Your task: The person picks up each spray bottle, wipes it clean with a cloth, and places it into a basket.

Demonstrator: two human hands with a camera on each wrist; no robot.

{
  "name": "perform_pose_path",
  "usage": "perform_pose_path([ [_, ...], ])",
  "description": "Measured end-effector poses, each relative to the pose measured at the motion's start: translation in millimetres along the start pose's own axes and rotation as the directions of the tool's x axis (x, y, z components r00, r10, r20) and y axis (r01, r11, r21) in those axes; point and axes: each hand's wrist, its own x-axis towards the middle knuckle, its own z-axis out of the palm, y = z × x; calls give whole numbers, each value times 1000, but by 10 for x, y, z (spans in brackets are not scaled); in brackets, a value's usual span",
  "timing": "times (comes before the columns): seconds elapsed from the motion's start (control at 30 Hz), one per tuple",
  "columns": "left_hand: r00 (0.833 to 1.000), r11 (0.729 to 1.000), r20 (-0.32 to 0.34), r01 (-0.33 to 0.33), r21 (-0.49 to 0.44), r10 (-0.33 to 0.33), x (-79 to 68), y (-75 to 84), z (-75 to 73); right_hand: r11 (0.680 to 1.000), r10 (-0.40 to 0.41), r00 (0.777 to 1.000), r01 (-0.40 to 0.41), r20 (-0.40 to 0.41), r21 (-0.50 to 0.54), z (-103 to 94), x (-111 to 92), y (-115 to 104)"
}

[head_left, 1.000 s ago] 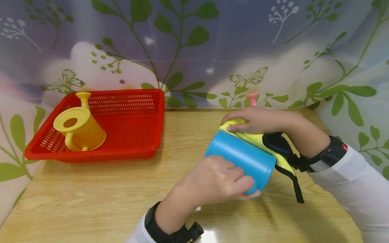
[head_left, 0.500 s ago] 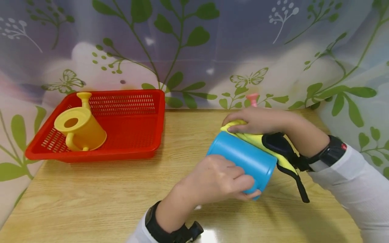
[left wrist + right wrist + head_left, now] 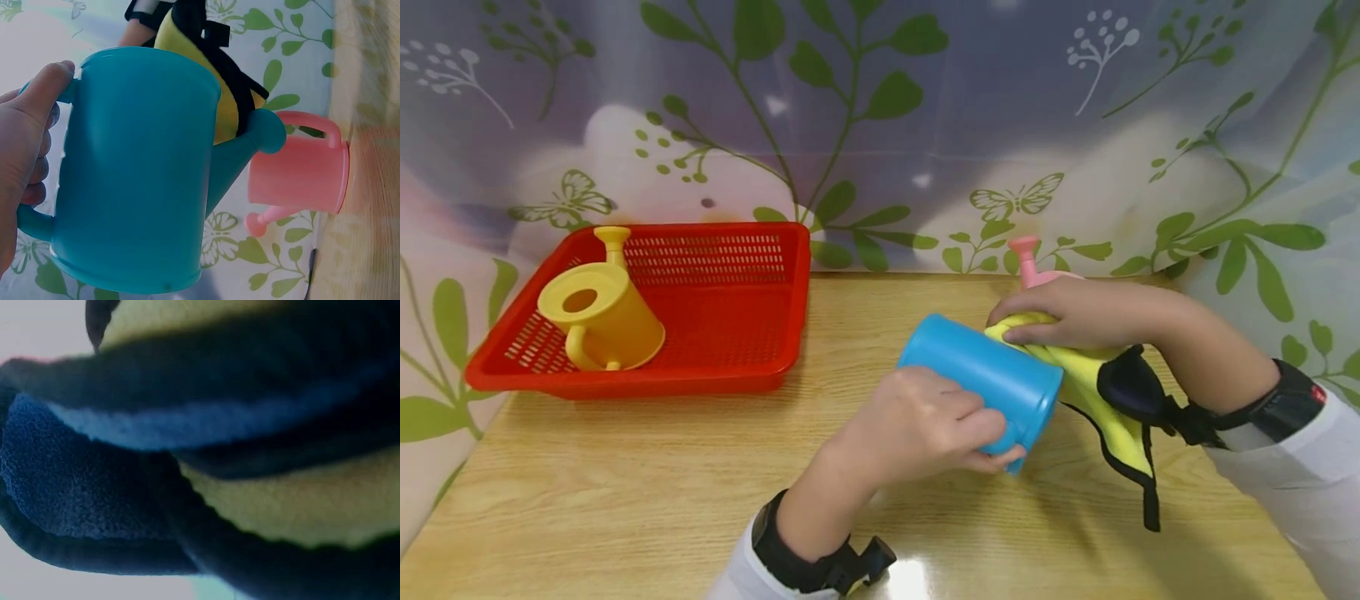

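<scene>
Above the tabletop (image 3: 625, 483), left hand (image 3: 928, 425) clamps the blue can (image 3: 981, 362) by its handle (image 3: 36, 224), right hand (image 3: 1078, 312) pinches cloth (image 3: 1086, 396) alongside.

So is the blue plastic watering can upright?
Tipped: the left wrist view shows the blue plastic watering can crosswise to the upright pink plastic watering can.

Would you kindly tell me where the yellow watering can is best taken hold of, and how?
Probably best by the handle, coming from above on the near side. On the yellow watering can, it juts out toward the head camera, while the spout points to the back; the red basket around it may block a low approach.
</scene>
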Motion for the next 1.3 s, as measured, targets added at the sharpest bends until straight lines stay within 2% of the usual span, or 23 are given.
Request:
perform_pose_path([
  [0.2, 1000, 1000, 11, 10, -6, -10, -5, -28, -13, 1000, 12, 1000, -12, -6, -2, 13, -139, 54],
  [0.3, 999, 1000, 27, 24, -8, -24, -20, -45, -27, 1000, -19, 1000, 19, -5, -11, 18, -192, 77],
  [0.43, 999, 999, 31, 35, -11, -35, -37, -52, -30, 999, -48, 999, 48, -4, 18, 51, -250, 107],
  [0.7, 999, 1000, 24, 23, 2, -23, -30, -44, -34, 995, -32, 999, 30, 12, 95, 107, -317, 147],
  [0.8, 1000, 1000, 8, 8, 20, -8, -20, -33, -38, 994, -48, 999, 46, 15, 97, 94, -300, 141],
  [1.0, 1000, 999, -8, -19, 29, 20, 17, -11, -31, 996, -84, 996, 84, 1, 32, 64, -220, 97],
  [1.3, 998, 998, -40, -50, 48, 52, 45, 25, -15, 997, -73, 997, 73, 3, -37, 53, -12, 70],
])
